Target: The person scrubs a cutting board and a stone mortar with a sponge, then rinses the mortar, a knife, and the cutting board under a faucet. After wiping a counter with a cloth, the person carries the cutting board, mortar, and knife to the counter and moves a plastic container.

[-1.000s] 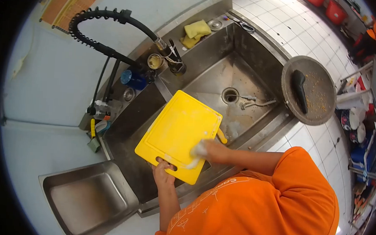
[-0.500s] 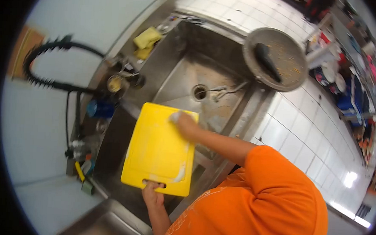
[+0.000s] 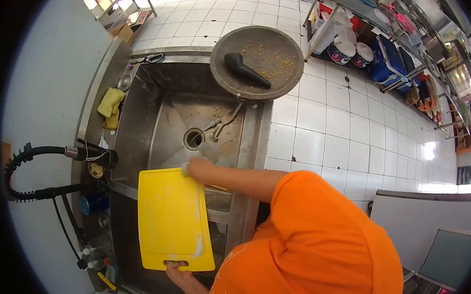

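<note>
Your board (image 3: 169, 215) is over the sink (image 3: 255, 148), its slotted end above the near basin (image 3: 124, 231) and its other end reaching past the divider (image 3: 124, 189) toward the side with the drain (image 3: 194, 139). You cannot tell from this angle whether it rests on the divider or is held just above it.

Your left grip (image 3: 180, 275) grasps the board by the slot (image 3: 176, 263), fingers hooked through the opening. Your right grip (image 3: 198, 169) is at the opposite end, by the corner, closed around a pale wad (image 3: 185, 168) that is mostly hidden by the fingers.

Expect the board to be stiff and fairly light, probably plastic, so it should swing as one flat piece and not bend. It is not likely to break, but a knock against the metal rim could jolt it loose. Whitish foam (image 3: 199, 246) streaks the face near the slotted end, so treat the surface and edges as slippery. The slot is your surest hold, since hooked fingers do not depend on friction. With only that end held, the far end is likely to dip and twist your wrist; a second hold on the opposite edge would steady it. The wad looks soft and should squash easily.
</note>
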Demonstrator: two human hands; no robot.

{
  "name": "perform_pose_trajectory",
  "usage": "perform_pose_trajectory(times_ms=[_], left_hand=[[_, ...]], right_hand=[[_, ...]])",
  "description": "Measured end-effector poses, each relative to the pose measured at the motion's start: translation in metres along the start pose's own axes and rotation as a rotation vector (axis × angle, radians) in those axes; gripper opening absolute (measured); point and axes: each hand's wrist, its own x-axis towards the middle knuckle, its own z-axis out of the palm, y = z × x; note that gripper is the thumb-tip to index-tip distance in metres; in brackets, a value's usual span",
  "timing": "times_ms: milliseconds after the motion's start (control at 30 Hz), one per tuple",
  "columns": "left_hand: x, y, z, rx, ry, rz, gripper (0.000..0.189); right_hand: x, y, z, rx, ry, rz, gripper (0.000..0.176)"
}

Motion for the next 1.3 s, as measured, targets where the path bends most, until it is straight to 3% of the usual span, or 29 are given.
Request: perform_pose_trajectory(times_ms=[100, 167, 233, 267, 333, 467, 500, 600, 633, 667, 733, 800, 833, 867, 900, 933, 967, 1000, 1067, 1133, 1167, 1200, 1300], left_hand=[[0.017, -0.003, 0.0, -0.064, -0.063, -0.019, 0.035], [0.024, -0.007, -0.008, -0.009, -0.255, -0.093, 0.034], [0.021, -0.013, -0.008, -0.042, -0.171, -0.063, 0.031], [0.014, -0.019, 0.004, -0.098, -0.106, -0.037, 0.032], [-0.002, -0.017, 0.024, -0.071, -0.174, -0.049, 0.032], [-0.01, -0.016, 0.038, -0.043, -0.135, -0.09, 0.032], [-0.012, -0.017, 0.039, -0.05, -0.119, -0.085, 0.032], [-0.021, -0.016, 0.05, -0.089, -0.193, 0.011, 0.031], [-0.022, -0.016, 0.05, -0.095, -0.206, 0.011, 0.03], [-0.023, -0.016, 0.048, -0.103, -0.219, 0.01, 0.03], [-0.025, -0.015, 0.048, -0.103, -0.214, 0.008, 0.031], [-0.024, -0.012, 0.055, -0.09, -0.229, -0.009, 0.032], [-0.026, -0.009, 0.059, -0.072, -0.207, -0.009, 0.034], [-0.027, -0.008, 0.061, -0.049, -0.184, -0.013, 0.036], [-0.025, -0.008, 0.06, -0.048, -0.185, -0.025, 0.036], [-0.021, -0.008, 0.059, -0.05, -0.199, -0.029, 0.039], [-0.017, -0.009, 0.059, -0.051, -0.212, -0.03, 0.041], [-0.017, -0.011, 0.06, -0.044, -0.218, -0.034, 0.041], [-0.019, -0.016, 0.062, -0.169, -0.1, 0.025, 0.041], [-0.02, -0.019, 0.056, -0.19, -0.064, 0.022, 0.041], [-0.015, -0.026, 0.047, -0.226, -0.099, 0.035, 0.039], [-0.012, -0.029, 0.043, -0.262, -0.138, 0.046, 0.038], [-0.029, -0.025, 0.06, -0.234, -0.067, 0.062, 0.034]], right_hand=[[-0.016, 0.02, -0.032, -0.06, -0.145, 0.076, 0.017], [-0.013, 0.019, -0.039, -0.054, -0.269, 0.101, 0.017], [0.006, -0.004, -0.033, 0.164, -0.096, 0.162, 0.018], [0.006, -0.028, -0.021, 0.181, -0.128, 0.095, 0.018], [-0.01, -0.076, 0.003, 0.364, 0.02, 0.195, 0.021], [-0.086, -0.151, 0.031, 0.404, 0.043, -0.258, 0.023], [-0.085, -0.146, 0.029, 0.367, -0.06, -0.374, 0.025], [-0.024, -0.073, 0.048, 0.431, 0.059, -0.376, 0.026], [-0.015, -0.061, 0.01, 0.299, 0.055, -0.038, 0.029], [0.009, -0.035, 0.013, 0.621, -0.007, 0.294, 0.026], [0.033, -0.018, 0.015, 0.228, 0.237, 0.356, 0.028], [0.047, -0.042, 0.046, 0.143, 0.102, 0.172, 0.025], [0.033, -0.082, 0.043, 0.414, 0.047, 0.215, 0.021], [0.037, -0.096, 0.091, 0.493, 0.074, -0.002, 0.019], [0.009, -0.123, 0.085, 0.423, 0.036, -0.261, 0.021], [-0.029, -0.157, 0.046, 0.433, -0.05, -0.232, 0.024], [-0.056, -0.176, -0.005, 0.433, -0.271, -0.306, 0.024], [-0.056, -0.164, -0.001, 0.437, -0.265, -0.299, 0.024], [-0.043, -0.128, 0.023, 0.4, -0.024, -0.619, 0.021], [0.003, -0.063, 0.043, 0.604, -0.054, -0.148, 0.02], [0.001, -0.047, 0.009, 0.572, -0.025, 0.04, 0.02], [0.008, -0.026, 0.008, 0.296, 0.066, 0.282, 0.02], [-0.004, -0.021, 0.026, 0.053, 0.121, 0.384, 0.021]])
